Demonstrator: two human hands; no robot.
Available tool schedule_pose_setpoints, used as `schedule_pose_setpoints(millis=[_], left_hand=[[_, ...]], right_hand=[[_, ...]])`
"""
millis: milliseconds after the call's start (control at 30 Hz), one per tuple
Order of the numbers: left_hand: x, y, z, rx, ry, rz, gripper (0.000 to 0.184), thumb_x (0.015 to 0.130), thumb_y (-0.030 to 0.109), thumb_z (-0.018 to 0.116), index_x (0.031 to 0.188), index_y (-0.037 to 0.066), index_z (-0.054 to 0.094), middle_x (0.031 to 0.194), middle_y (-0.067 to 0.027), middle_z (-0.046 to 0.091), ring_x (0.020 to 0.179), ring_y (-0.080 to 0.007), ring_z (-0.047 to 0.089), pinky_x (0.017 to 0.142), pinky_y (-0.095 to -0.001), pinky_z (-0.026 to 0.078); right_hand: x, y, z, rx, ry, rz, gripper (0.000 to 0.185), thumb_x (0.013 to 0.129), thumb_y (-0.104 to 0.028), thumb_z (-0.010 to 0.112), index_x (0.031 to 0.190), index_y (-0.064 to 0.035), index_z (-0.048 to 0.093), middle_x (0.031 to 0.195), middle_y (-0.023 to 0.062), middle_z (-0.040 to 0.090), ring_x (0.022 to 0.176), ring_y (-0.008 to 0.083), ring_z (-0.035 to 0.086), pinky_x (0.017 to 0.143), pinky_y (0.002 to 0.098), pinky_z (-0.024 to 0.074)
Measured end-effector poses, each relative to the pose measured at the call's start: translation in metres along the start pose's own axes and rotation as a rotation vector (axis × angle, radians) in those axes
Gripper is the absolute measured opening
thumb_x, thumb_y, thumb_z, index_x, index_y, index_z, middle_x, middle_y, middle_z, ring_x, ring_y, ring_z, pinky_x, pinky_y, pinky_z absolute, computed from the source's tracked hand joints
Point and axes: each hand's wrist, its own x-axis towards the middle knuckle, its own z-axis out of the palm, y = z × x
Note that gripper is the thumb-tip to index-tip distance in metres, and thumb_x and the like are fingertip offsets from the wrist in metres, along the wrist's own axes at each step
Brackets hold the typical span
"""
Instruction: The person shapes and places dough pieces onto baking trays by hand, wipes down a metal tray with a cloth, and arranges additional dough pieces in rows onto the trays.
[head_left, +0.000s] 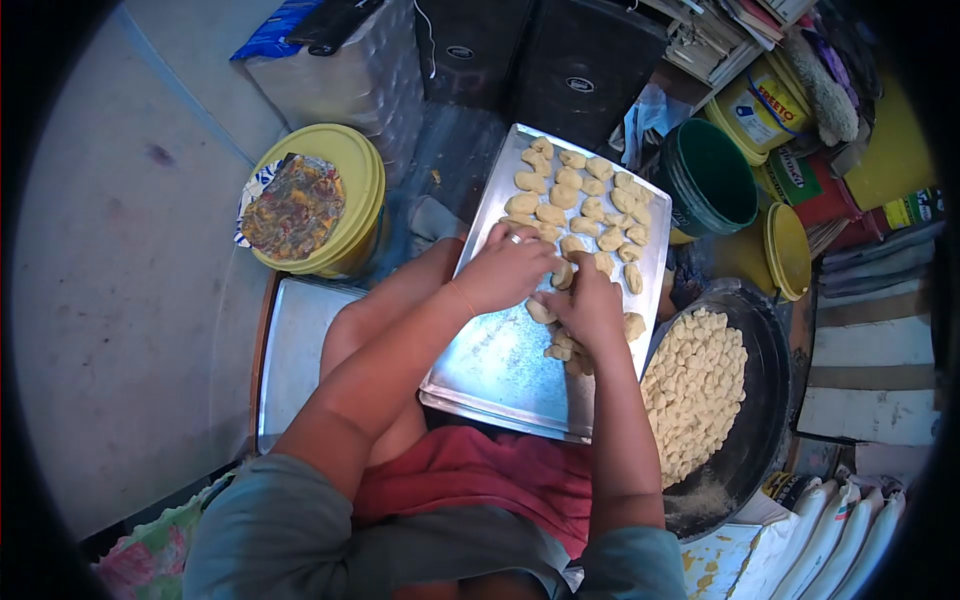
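Note:
A metal baking tray [500, 355] rests tilted across my lap. Rows of small shaped dough pieces [530, 182] cover its far half, and a cluster of loose pieces [562, 347] lies beneath my right wrist. My left hand [508, 268], with a ring on one finger, is bent over the middle of the tray. Facing it, my right hand [588, 298] has its thumb and fingers curled inward. Between the fingertips of both hands is one piece of dough [563, 276]. The fingers partly hide it.
To the right sits a black basin [775, 365] heaped with small dough lumps [697, 390]. A yellow-lidded bucket [362, 180] at the left carries an open bag of dark, mottled filling [295, 208]. Another tray [300, 350] lies lower left. Black speakers [580, 60] and a green bucket [708, 175] stand beyond.

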Motion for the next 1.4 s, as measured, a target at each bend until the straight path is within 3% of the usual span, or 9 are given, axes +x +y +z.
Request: schedule_pose_setpoints(millis=[167,333,433,467,567,700,967,1133,1400], left_hand=[[0.000,0.009,0.012,0.070,-0.121,-0.035,0.028,0.084,0.019,0.065,0.112,0.019,0.069,0.122,0.0012,0.062,0.125,-0.0216,0.049,0.102,-0.0476,0.027],[-0.004,0.022,0.013,0.039,-0.074,-0.052,0.028,0.084,0.017,0.063,0.111,0.018,0.069,0.117,0.0009,0.062,0.124,-0.0223,0.049,0.101,-0.0476,0.029],[0.001,0.020,0.013,0.067,-0.090,0.007,0.029,0.083,0.014,0.061,0.111,0.019,0.070,0.122,-0.0015,0.060,0.124,-0.0235,0.048,0.102,-0.0478,0.030],[0.000,0.021,0.013,0.073,-0.080,0.018,0.030,0.083,0.014,0.061,0.111,0.019,0.071,0.124,-0.0023,0.060,0.124,-0.0237,0.048,0.102,-0.0481,0.030],[0.000,0.025,0.002,0.022,-0.129,0.033,0.031,0.081,0.012,0.063,0.110,0.020,0.072,0.128,-0.0044,0.058,0.124,-0.0245,0.048,0.105,-0.0482,0.028],[-0.002,0.035,-0.006,-0.040,-0.205,0.060,0.027,0.081,0.012,0.064,0.105,0.018,0.073,0.127,-0.0038,0.058,0.125,-0.0237,0.048,0.104,-0.0462,0.029],[0.035,0.041,0.021,0.007,-0.064,0.104,0.022,0.080,0.015,0.067,0.102,0.015,0.071,0.116,-0.0008,0.061,0.113,-0.0193,0.053,0.097,-0.0408,0.033],[0.058,0.040,0.037,0.082,-0.291,0.084,0.019,0.081,0.017,0.066,0.100,0.015,0.071,0.105,-0.0003,0.060,0.106,-0.0191,0.055,0.094,-0.0397,0.035],[0.028,0.065,0.040,-0.020,-0.132,0.117,0.024,0.085,0.021,0.063,0.107,0.020,0.072,0.130,-0.0063,0.054,0.126,-0.0290,0.045,0.103,-0.0483,0.030]], right_hand=[[-0.016,0.012,-0.012,0.333,-0.107,0.193,0.041,0.072,-0.025,0.079,0.104,-0.0080,0.061,0.090,0.0139,0.070,0.093,0.0329,0.067,0.086,0.0437,0.0433],[-0.025,0.038,-0.017,-0.037,0.047,-0.166,0.035,0.074,-0.011,0.075,0.108,-0.0059,0.069,0.084,0.0153,0.070,0.075,0.0269,0.068,0.071,0.0375,0.0528],[-0.018,0.035,-0.026,0.331,-0.301,0.198,0.032,0.075,-0.014,0.078,0.104,-0.0050,0.069,0.081,0.0134,0.068,0.073,0.0216,0.066,0.069,0.0352,0.0515],[-0.013,0.060,-0.010,0.341,-0.161,0.006,0.027,0.077,-0.011,0.078,0.101,-0.0044,0.069,0.079,0.0113,0.067,0.067,0.0165,0.064,0.064,0.0306,0.0508],[-0.009,0.064,-0.007,0.677,0.123,0.182,0.022,0.078,-0.005,0.075,0.099,-0.0042,0.069,0.078,0.0114,0.067,0.065,0.0180,0.063,0.063,0.0295,0.0496],[-0.010,0.061,-0.011,0.272,0.188,-0.164,0.019,0.080,-0.004,0.073,0.098,-0.0024,0.068,0.084,0.0077,0.068,0.076,0.0170,0.063,0.070,0.0326,0.0492],[-0.017,0.109,-0.020,0.604,0.325,0.111,0.019,0.081,-0.001,0.072,0.100,-0.0029,0.068,0.079,0.0047,0.067,0.073,0.0106,0.062,0.068,0.0277,0.0509],[-0.025,0.091,-0.036,0.237,0.127,0.051,0.022,0.079,-0.010,0.077,0.098,-0.0023,0.068,0.094,0.0126,0.065,0.076,0.0229,0.065,0.073,0.0349,0.0522],[-0.061,0.104,-0.021,0.536,0.008,0.155,0.025,0.078,-0.007,0.076,0.098,-0.0010,0.061,0.088,0.0046,0.065,0.075,0.0142,0.060,0.070,0.0290,0.0502]])
